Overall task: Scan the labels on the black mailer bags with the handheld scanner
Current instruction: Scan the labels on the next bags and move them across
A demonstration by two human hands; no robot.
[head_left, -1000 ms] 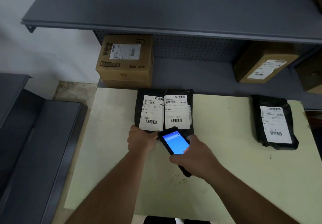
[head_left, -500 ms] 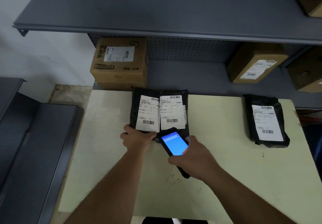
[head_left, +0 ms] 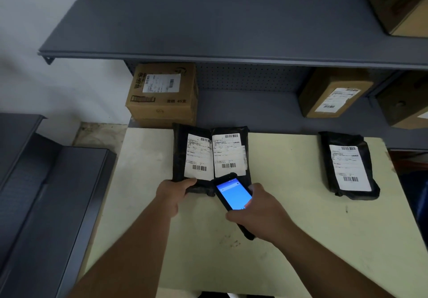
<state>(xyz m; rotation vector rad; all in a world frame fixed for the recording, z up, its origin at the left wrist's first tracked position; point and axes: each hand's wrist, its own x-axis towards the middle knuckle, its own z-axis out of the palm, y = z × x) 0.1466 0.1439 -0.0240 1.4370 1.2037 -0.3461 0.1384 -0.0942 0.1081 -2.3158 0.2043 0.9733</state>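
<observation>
Boxes [head_left: 162, 96] behind 2 mailers [head_left: 209, 156]

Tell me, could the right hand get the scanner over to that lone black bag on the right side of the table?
Probably yes. The right hand holds the handheld scanner, and only bare table lies between it and the lone black mailer bag, label up.

1. Left hand [head_left: 172, 192], centre frame: forearm extended, fingers curled closed in a pinch grip.
2. Right hand [head_left: 259, 209], just right of it: wrapped shut, thumb on top.
</observation>
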